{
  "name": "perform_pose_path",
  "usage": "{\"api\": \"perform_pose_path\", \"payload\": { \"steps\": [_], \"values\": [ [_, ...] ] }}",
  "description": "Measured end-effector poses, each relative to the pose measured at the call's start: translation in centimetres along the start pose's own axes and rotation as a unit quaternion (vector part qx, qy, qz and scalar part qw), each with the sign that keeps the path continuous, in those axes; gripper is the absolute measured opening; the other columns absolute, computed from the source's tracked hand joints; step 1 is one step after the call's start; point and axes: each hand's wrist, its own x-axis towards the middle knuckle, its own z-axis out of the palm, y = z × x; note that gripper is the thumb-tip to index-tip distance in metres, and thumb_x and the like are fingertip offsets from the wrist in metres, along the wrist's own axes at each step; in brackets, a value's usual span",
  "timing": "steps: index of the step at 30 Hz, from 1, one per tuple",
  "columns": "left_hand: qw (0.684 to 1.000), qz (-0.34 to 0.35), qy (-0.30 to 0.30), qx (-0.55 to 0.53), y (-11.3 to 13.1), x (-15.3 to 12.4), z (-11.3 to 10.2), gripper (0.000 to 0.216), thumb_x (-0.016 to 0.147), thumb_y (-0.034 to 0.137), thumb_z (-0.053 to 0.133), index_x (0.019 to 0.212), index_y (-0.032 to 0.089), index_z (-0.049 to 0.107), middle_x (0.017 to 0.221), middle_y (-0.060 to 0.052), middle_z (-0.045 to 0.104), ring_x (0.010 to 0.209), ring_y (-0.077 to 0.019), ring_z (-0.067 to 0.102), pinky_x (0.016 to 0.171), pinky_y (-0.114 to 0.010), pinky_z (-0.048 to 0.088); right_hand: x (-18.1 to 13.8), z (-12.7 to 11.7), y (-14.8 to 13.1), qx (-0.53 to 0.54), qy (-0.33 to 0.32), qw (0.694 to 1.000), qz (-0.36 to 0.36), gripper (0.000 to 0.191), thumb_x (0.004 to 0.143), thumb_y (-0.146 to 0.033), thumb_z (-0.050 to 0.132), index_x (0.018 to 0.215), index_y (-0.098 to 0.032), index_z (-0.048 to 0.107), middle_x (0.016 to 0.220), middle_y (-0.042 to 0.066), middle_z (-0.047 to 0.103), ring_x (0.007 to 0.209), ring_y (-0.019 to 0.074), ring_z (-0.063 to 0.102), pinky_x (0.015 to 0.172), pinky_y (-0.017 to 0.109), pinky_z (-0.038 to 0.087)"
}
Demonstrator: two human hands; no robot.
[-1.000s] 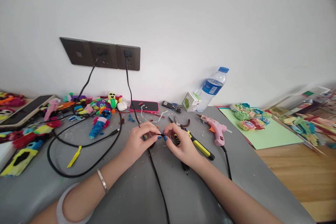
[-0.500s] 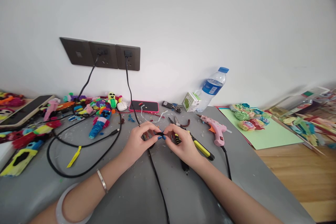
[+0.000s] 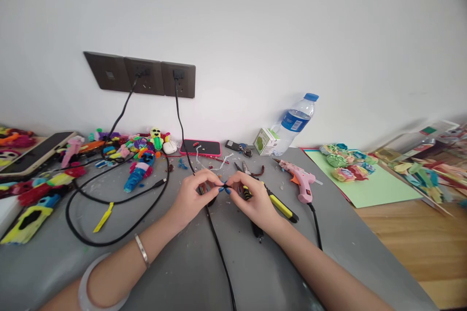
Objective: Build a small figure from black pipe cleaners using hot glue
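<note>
Fingertips of both hands meet above the middle of the grey table, pinching a small dark piece (image 3: pixel 225 185) that looks like a short black pipe cleaner. My left hand (image 3: pixel 195 192) grips one end between thumb and forefinger. On the opposite end, my right hand (image 3: pixel 255 199) is closed in the same kind of pinch. Most of the piece is hidden by the fingers. Beneath the right hand lie yellow-and-black pliers (image 3: pixel 280 205), partly covered. A black cable (image 3: pixel 218 243) runs on the table under the left hand.
A pink glue gun (image 3: pixel 302 182) lies to the right, near a water bottle (image 3: pixel 296 121) and a small box (image 3: pixel 265 141). Behind the hands is a pink-edged phone (image 3: pixel 207 147). Fuzzy figures (image 3: pixel 135 175) and looped cable fill the left; paper flowers (image 3: pixel 346 165) lie on green paper.
The fingertips have shifted slightly on the black piece, and less of it shows between them. The arms and the things on the table stay where they were.
</note>
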Motion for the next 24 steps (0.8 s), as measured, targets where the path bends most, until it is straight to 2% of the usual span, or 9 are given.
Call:
{"api": "perform_pose_path", "payload": {
  "steps": [5, 9, 12, 16, 24],
  "values": [
    [0.999, -0.043, -0.006, -0.02, -0.01, 0.04, 0.02, 0.009, 0.083, 0.016, 0.062, 0.08, 0.018, 0.071, 0.086, -0.004, 0.07, 0.079, -0.0161, 0.064, 0.067, -0.024, 0.047, -0.06, 0.05, 0.11, 0.006, -0.006, 1.0, 0.016, 0.01, 0.088, -0.012, 0.054, 0.089, -0.021, 0.059, 0.073, -0.001, 0.058, 0.062, 0.0131, 0.053, 0.057, 0.024, 0.041],
    [0.995, -0.096, -0.006, -0.016, 0.11, 0.06, 0.11, 0.017, 0.079, 0.019, 0.066, 0.095, 0.019, 0.071, 0.093, -0.004, 0.07, 0.079, -0.0157, 0.063, 0.063, -0.023, 0.045, 0.01, -0.05, 0.13, 0.024, -0.001, 0.998, 0.055, 0.009, 0.09, -0.014, 0.053, 0.088, -0.02, 0.058, 0.072, -0.001, 0.057, 0.062, 0.0135, 0.051, 0.058, 0.025, 0.04],
    [0.994, -0.11, -0.004, -0.024, 0.09, 0.06, 0.11, 0.024, 0.079, 0.023, 0.068, 0.103, 0.019, 0.07, 0.096, -0.004, 0.069, 0.083, -0.0165, 0.063, 0.063, -0.023, 0.046, 0.12, -0.16, 0.23, 0.039, 0.004, 0.996, 0.077, 0.008, 0.091, -0.017, 0.052, 0.087, -0.02, 0.058, 0.072, -0.001, 0.057, 0.062, 0.0139, 0.049, 0.059, 0.026, 0.04],
    [0.994, -0.103, -0.026, -0.023, 0.02, 0.08, -0.05, 0.017, 0.088, 0.031, 0.06, 0.092, 0.018, 0.07, 0.093, -0.005, 0.068, 0.083, -0.0171, 0.062, 0.067, -0.025, 0.046, 0.09, -0.09, 0.47, 0.036, -0.011, 0.997, 0.073, 0.009, 0.091, -0.016, 0.053, 0.089, -0.02, 0.061, 0.074, 0.0, 0.057, 0.063, 0.0142, 0.051, 0.06, 0.026, 0.04],
    [0.989, -0.143, -0.038, -0.003, -0.11, 0.15, 0.06, 0.016, 0.083, 0.031, 0.062, 0.088, 0.017, 0.069, 0.088, -0.005, 0.069, 0.076, -0.0168, 0.061, 0.063, -0.025, 0.044, 0.01, 0.02, 0.58, 0.031, -0.017, 0.997, 0.071, 0.01, 0.092, -0.017, 0.054, 0.09, -0.02, 0.064, 0.078, 0.001, 0.059, 0.064, 0.0141, 0.052, 0.06, 0.026, 0.04]
  ]
}}
